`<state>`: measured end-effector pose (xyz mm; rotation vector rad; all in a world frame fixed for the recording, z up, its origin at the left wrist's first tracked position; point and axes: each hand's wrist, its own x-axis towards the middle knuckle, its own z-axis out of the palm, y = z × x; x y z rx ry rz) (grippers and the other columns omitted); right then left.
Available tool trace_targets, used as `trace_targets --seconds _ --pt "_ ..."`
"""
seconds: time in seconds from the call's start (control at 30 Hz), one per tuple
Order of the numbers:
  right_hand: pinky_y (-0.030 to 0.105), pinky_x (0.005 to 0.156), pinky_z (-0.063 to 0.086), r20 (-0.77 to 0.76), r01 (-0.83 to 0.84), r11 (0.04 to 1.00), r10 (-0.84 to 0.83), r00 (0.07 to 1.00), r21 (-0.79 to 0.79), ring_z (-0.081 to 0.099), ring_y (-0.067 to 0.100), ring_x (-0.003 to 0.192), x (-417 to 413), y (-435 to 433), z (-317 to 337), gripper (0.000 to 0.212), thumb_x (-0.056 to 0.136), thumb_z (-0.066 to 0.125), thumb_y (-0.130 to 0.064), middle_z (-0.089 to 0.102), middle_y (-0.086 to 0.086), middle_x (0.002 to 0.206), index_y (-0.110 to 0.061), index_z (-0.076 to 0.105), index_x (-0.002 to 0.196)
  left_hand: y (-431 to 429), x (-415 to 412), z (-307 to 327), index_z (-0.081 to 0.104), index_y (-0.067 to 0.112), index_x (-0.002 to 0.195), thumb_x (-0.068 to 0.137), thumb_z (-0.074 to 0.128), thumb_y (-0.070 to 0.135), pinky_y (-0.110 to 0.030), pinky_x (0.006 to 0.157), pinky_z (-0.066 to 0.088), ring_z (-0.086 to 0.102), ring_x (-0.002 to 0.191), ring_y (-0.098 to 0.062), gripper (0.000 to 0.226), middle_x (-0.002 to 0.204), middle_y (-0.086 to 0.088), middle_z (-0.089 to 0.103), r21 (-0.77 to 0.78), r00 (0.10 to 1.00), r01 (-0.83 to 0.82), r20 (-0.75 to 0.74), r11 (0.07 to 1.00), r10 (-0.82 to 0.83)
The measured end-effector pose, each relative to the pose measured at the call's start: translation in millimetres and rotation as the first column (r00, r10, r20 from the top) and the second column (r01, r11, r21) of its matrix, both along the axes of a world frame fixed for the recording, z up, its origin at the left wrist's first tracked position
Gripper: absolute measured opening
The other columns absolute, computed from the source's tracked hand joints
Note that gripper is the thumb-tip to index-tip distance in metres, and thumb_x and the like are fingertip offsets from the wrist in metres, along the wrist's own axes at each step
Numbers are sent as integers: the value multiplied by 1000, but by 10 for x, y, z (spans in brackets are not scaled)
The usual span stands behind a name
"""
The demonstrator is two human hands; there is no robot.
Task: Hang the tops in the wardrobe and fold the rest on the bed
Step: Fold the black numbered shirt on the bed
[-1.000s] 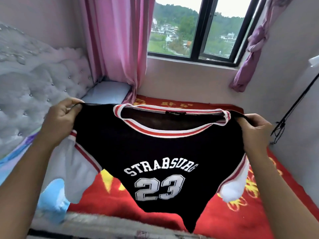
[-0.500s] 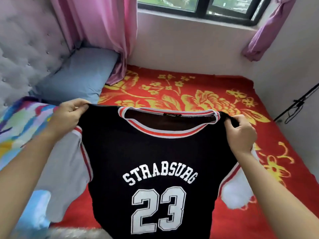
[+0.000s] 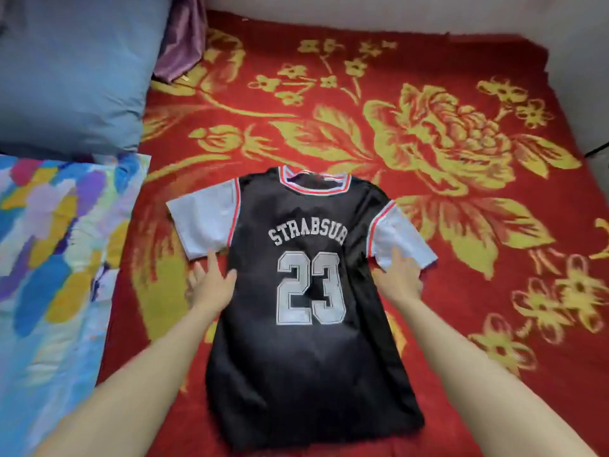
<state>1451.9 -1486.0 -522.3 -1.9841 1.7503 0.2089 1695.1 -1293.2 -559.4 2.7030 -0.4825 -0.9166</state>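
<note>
Now, nearest me at 6 o'clock, the hem of the black jersey (image 3: 309,341) sits flat on the red flowered blanket (image 3: 478,275); half a second ago I had it in the air, pinched at both shoulders. It lies print up, collar towards 12 o'clock, both pale sleeves spread. I have let go: my left hand (image 3: 211,285), at 9 o'clock of the number 23, has its fingers fanned out at the shirt's edge under the sleeve, and my right hand (image 3: 400,278), at 3 o'clock, is spread the same way by the other sleeve. I judge this is a smoothing or folding step, though as a top it belongs in the wardrobe. Both hands are blurred, so I cannot tell whether they press or hover. The end of the lettering is lost in a crease. At 9 o'clock a multicoloured quilt (image 3: 49,258) is cut off, at 10 a blue pillow (image 3: 75,70), at 11 a purple curtain (image 3: 183,41); I see no wardrobe or hanger
</note>
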Motion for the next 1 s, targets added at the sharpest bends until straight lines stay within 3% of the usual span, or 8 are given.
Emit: trace_targets --seconds 0.1,0.27,0.47,0.6,0.7,0.8,0.9,1.0 --pt "43 102 33 -108 118 968 -96 990 219 31 35 131 -414 598 -443 64 89 53 -27 32 15 144 -18 24 145 588 -533 -488 4 22 151 96 45 38 -47 110 21 15 140 -36 70 155 -16 11 185 990 0 -135 983 25" --pt "41 103 32 -275 172 926 -78 958 335 29 31 133 -1038 1245 -871 65 90 52 -27 27 13 147 -20 20 147 1323 -1124 -897 4 23 150 95 48 34 -45 107 27 24 136 -35 72 154 -14 16 330 968 -21 -229 944 102" --pt "42 101 33 -305 226 931 -135 943 287 33 32 130 -1557 1441 -1217 68 92 53 -28 32 13 145 -18 15 148 1732 -1475 -1204 15 21 149 90 56 21 -49 103 30 39 127 -35 71 144 -14 36 183 951 -227 -170 956 258" --pt "41 98 33 -321 209 952 -131 938 223 42 31 123 -1824 1511 -1434 53 94 49 -25 46 11 134 -20 28 142 1813 -1500 -1428 34 11 138 85 64 15 -47 103 37 51 117 -33 61 129 -16 54 -35 767 -610 -277 792 578" --pt "38 91 33 -268 234 957 -183 946 173 51 32 112 -1904 1559 -1499 31 95 38 -14 59 14 118 -15 46 125 1825 -1557 -1330 61 6 89 86 59 3 -27 70 47 56 86 -23 4 89 -8 63 -143 694 -699 -373 700 616" --pt "38 84 35 -55 424 891 -420 906 163 50 37 108 -1935 1566 -1396 24 93 35 -11 59 22 115 -4 52 108 1839 -1541 -1099 58 14 78 84 52 -2 -26 64 46 56 73 -18 19 82 -5 62 -203 540 -822 -571 532 618" --pt "39 83 36 109 599 787 -615 781 150 50 38 103 -1996 1527 -1202 30 93 34 -11 56 28 115 8 52 108 1903 -1470 -871 56 14 80 83 46 -6 -33 67 50 60 73 -21 23 72 -4 68 -174 386 -907 -710 384 589" --pt "35 76 33 212 675 728 -684 699 121 49 32 94 -2095 1536 -1019 20 92 36 -10 56 23 104 1 50 101 1947 -1440 -672 56 18 83 83 41 -9 -23 60 55 65 68 -15 31 75 2 70 -188 341 -929 -774 320 534"
